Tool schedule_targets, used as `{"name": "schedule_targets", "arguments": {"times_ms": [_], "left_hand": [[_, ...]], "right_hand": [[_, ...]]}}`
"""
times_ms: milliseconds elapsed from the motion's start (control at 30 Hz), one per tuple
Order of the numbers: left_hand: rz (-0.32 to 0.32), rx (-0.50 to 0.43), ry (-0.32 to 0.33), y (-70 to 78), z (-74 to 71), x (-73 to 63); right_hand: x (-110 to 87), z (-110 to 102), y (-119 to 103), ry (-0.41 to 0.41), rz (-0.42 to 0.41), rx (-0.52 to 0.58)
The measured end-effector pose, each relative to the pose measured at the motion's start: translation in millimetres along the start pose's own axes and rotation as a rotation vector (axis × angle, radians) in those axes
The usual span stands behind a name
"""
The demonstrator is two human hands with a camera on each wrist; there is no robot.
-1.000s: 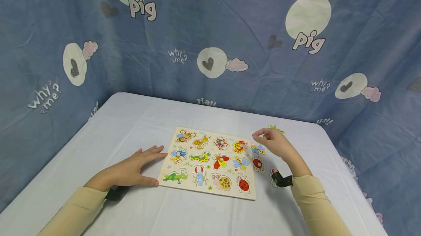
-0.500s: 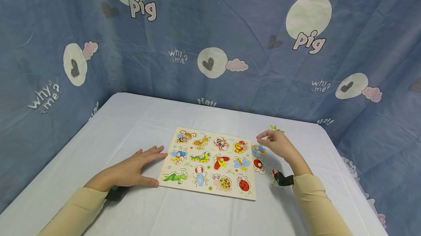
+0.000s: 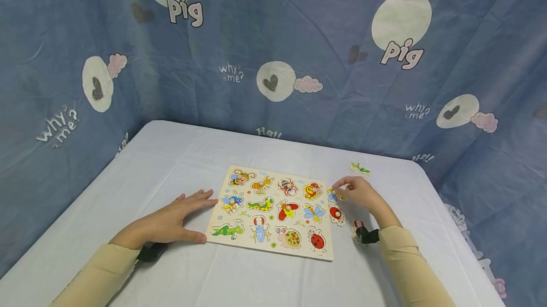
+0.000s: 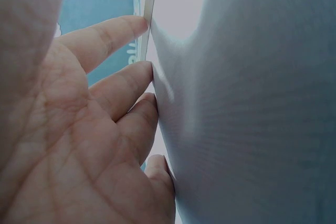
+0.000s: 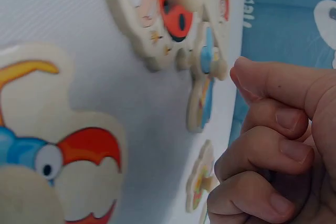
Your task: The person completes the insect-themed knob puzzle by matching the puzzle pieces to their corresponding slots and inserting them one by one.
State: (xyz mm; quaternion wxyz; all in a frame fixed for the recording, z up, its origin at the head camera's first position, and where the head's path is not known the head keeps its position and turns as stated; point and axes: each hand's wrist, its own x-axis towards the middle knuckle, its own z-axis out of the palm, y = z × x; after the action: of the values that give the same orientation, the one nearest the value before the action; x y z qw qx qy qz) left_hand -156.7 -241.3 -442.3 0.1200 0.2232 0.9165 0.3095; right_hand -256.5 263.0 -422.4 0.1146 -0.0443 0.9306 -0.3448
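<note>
White table (image 3: 192, 150), puzzle board (image 3: 307, 254) in the middle. In its recesses: seven knobbed insect pieces, four across the far row, three in the middle row; the near row and the rightmost middle slot show only printed pictures. Left hand (image 3: 176, 220) lies at the board's left edge, fingers spread, index tip touching the edge. Right hand (image 3: 363, 196) is off the board's right edge, fingers curled, thumb and index narrow at the tips. Dragonfly piece (image 3: 335, 197) lies beside the board's far right side, its knob (image 5: 219, 70) just beside those tips. Ladybird piece (image 3: 336, 216) nearer; stag beetle piece (image 5: 52, 150) nearer and farther right; grasshopper piece (image 3: 360, 169) beyond the hand.
</note>
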Motion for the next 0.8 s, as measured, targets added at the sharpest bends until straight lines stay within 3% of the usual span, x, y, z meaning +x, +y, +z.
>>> {"name": "schedule_targets", "arguments": {"times_ms": [233, 800], "left_hand": [[0.004, -0.003, -0.001, 0.1, -0.4, -0.1], [0.012, -0.004, 0.002, -0.2, -0.4, -0.1]], "right_hand": [[-0.1, 2.8, 2.5, -0.013, 0.01, -0.028], [1.6, 7.8, 5.8, -0.03, -0.096, -0.111]]}}
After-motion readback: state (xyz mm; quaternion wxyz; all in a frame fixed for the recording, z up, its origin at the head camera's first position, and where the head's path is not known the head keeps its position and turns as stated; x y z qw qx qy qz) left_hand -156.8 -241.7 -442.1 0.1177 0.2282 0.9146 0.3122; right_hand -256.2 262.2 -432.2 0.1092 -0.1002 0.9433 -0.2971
